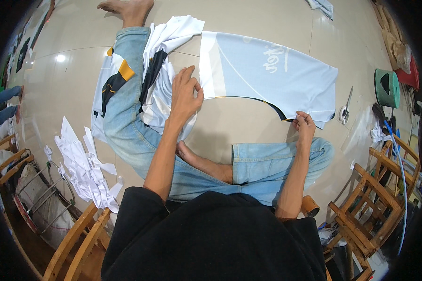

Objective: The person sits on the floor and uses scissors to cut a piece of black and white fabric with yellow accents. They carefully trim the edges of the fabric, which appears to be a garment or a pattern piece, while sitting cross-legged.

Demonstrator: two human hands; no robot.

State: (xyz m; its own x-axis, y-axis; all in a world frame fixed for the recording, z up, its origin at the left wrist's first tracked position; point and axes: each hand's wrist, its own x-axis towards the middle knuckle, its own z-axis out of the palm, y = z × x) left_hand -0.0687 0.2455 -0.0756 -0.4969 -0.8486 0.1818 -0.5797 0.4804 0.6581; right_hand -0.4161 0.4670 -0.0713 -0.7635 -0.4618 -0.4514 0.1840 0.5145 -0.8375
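A pale blue fabric panel (272,70) with white lettering, a white band and a dark curved edge lies on the floor before me. My left hand (186,91) is at its left edge, thumb and forefinger pinched there, other fingers extended. With my right hand (304,122) I grip the panel's curved edge near its right corner. Beside my left hand, a pile of white, black and yellow fabric pieces (162,37) lies over and around my outstretched left leg. Scissors (345,110) rest on the floor right of the panel.
White scraps (82,164) lie at left. Wooden furniture (354,201) crowds the lower right, more (79,232) the lower left. A green object (385,89), a blue hose (398,159) and an orange cup (309,206) are at right. Another person's legs (4,110) show at far left.
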